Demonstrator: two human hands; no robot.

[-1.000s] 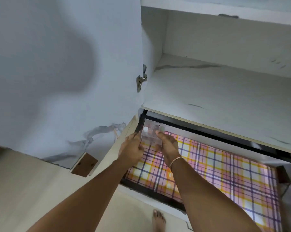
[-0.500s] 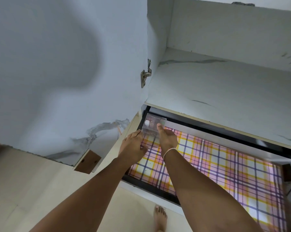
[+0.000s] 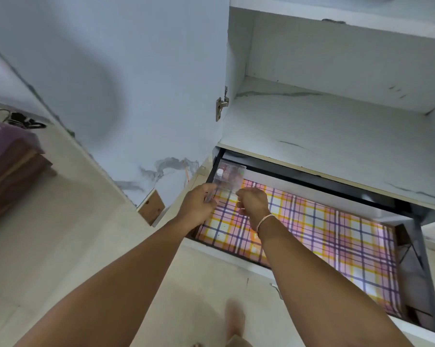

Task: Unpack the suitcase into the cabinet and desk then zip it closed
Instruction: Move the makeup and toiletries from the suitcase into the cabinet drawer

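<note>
I am looking down into the open drawer [image 3: 239, 254] of the cabinet [image 3: 336, 131], and I am placing everything against that drawer. A clear plastic box [image 3: 229, 177] is sitting in the drawer's far left corner, on the plaid liner [image 3: 324, 229] that is covering the drawer's floor. Small items are showing through the box walls, one with a white cap, but they are too blurred for me to name.

My left hand [image 3: 198, 204] is hanging over the drawer's left edge, just short of the box. Its fingers are curling inward, and motion blur is smearing them against the box's near left corner, so I cannot tell whether they are touching or pinching it. My right hand [image 3: 252, 202] is hovering over the liner just in front of the box, its fingers curling loosely toward the palm and holding nothing that I can see. A thin pale bracelet [image 3: 264, 219] is circling that wrist.

Above the drawer, a bare white marbled shelf [image 3: 331, 136] is running across the cabinet. The cabinet door [image 3: 106, 78] is standing open to the drawer's left, hanging on a metal hinge [image 3: 221, 106]. Below the drawer's front edge, a bare foot [image 3: 234, 319] is standing on the pale floor [image 3: 61, 246]. Far to the drawer's left, a wooden piece of furniture with a purple cloth [image 3: 3, 139] on it is showing at the frame's edge.
</note>
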